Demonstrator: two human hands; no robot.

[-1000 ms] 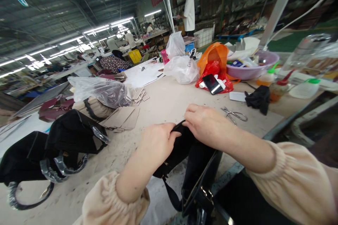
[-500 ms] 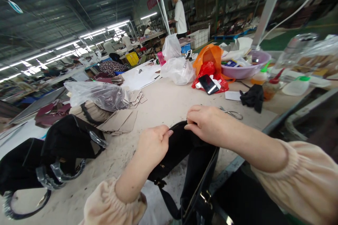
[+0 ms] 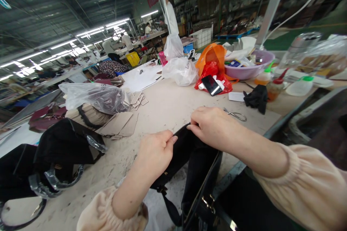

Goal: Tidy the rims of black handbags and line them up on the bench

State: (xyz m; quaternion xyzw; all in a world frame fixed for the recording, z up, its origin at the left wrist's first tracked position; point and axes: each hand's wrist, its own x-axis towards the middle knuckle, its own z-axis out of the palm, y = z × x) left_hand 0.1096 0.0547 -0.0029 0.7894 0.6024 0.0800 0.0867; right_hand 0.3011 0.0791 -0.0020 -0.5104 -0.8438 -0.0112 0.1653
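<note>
A black handbag (image 3: 195, 173) stands open at the near edge of the worktable (image 3: 168, 104), its strap hanging down in front. My left hand (image 3: 155, 151) pinches the left side of the bag's top rim with closed fingers. My right hand (image 3: 210, 126) is closed on the rim's far right side. Both wrists wear cream sleeves. The rim is spread between the two hands.
Two black bags with plastic-wrapped handles (image 3: 54, 158) lie at the left. Cardboard pieces (image 3: 121, 124) and a clear plastic bag (image 3: 94, 95) sit behind them. Scissors (image 3: 235, 114), a black cloth (image 3: 253, 97), a phone on red plastic (image 3: 211, 85), a purple basin (image 3: 251, 70) and bottles stand at the right. A person in white stands far back.
My hands have drawn apart along the bag's rim, opening its mouth wider. The view has shifted slightly to the right.
</note>
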